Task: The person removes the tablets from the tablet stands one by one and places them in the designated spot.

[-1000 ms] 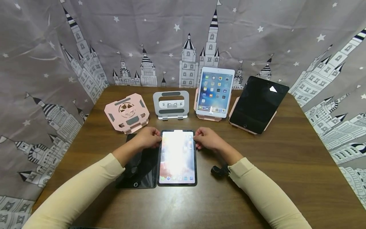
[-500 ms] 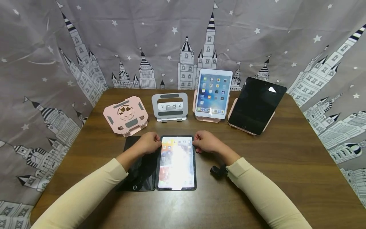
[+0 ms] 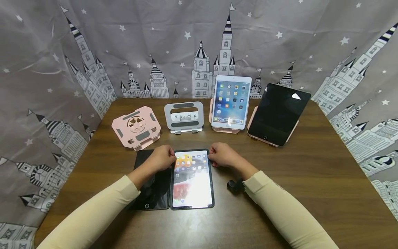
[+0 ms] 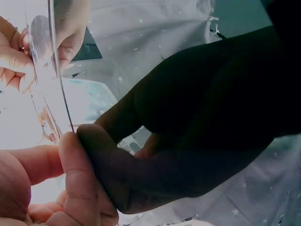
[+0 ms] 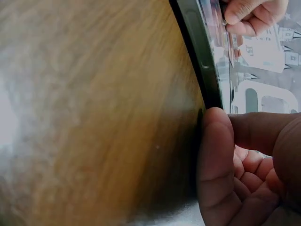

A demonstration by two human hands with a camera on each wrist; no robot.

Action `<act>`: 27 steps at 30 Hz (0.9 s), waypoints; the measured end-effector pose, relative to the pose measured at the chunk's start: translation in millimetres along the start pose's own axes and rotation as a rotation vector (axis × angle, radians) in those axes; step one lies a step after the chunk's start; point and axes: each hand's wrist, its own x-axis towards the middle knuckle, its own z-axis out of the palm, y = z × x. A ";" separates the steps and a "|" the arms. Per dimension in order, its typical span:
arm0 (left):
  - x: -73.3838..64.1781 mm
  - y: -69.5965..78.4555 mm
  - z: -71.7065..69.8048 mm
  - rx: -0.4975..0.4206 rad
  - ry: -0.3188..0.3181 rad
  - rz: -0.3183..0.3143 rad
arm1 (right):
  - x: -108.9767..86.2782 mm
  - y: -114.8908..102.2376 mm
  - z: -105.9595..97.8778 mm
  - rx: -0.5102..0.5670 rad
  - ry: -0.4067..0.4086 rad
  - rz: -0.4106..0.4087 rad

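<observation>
A rectangular, black-edged glass tablet with a lit screen sits on the brown wood-grain worktop, each side pinched near its far end by a nearly closed grip, thumb against fingers: the left hand and the right hand. Just beside it lies a dark-screened black tablet; beyond are a pink octagonal stand and a grey rounded-rectangular stand.
</observation>
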 end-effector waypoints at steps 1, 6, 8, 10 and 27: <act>0.0 -0.1 -0.2 0.004 0.003 0.009 | 0.1 -0.6 1.0 -0.003 0.001 0.002; 0.3 0.1 -1.0 -0.005 0.019 0.033 | -0.9 -0.9 3.0 -0.012 0.032 0.007; 0.9 0.0 -1.7 -0.023 0.006 0.034 | -2.1 0.0 2.0 -0.008 0.038 0.001; 2.0 -0.5 -3.4 -0.031 -0.018 0.039 | -3.4 1.1 0.1 0.003 0.025 -0.009; 38.2 65.6 -57.6 -0.056 0.009 0.389 | -16.6 18.9 -72.4 0.151 0.114 -0.150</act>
